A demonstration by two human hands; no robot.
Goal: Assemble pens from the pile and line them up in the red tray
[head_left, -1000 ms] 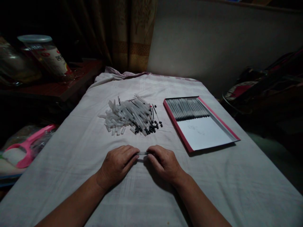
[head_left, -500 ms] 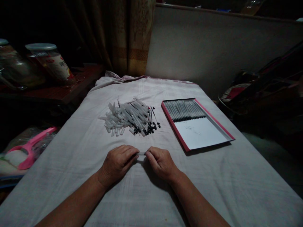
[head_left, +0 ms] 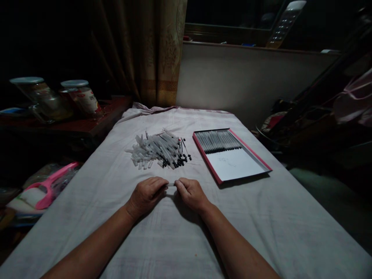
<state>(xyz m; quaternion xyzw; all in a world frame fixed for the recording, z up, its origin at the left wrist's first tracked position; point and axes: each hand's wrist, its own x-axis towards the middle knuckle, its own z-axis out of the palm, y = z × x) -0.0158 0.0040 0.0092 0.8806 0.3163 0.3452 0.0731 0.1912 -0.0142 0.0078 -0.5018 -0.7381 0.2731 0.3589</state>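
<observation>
Between my two hands runs a slim pale pen (head_left: 171, 184), with only a short middle stretch of it showing. My left hand (head_left: 147, 194) pinches one end, and my right hand (head_left: 192, 195) grips the other; the ends are hidden in the fingers. Just beyond them lies a heap of pen parts (head_left: 158, 149): clear barrels, whitish caps, dark refills and small black plugs. To the right, a shallow red-edged box (head_left: 207, 162) holds a row of clear pens (head_left: 219, 141) with black ends, above a white sheet with scribbles (head_left: 236, 164).
A pale checked cloth (head_left: 162, 240) covers the table. At left, jars (head_left: 83, 99) stand on a dark red side table (head_left: 107, 110); below is a pink-handled item (head_left: 55, 182). A curtain (head_left: 157, 58) and a wall (head_left: 226, 77) close off the back.
The camera view has tilted up and shifted, showing more of the window ledge. Both hands keep hold of the pen, with slightly less of it visible between them.
</observation>
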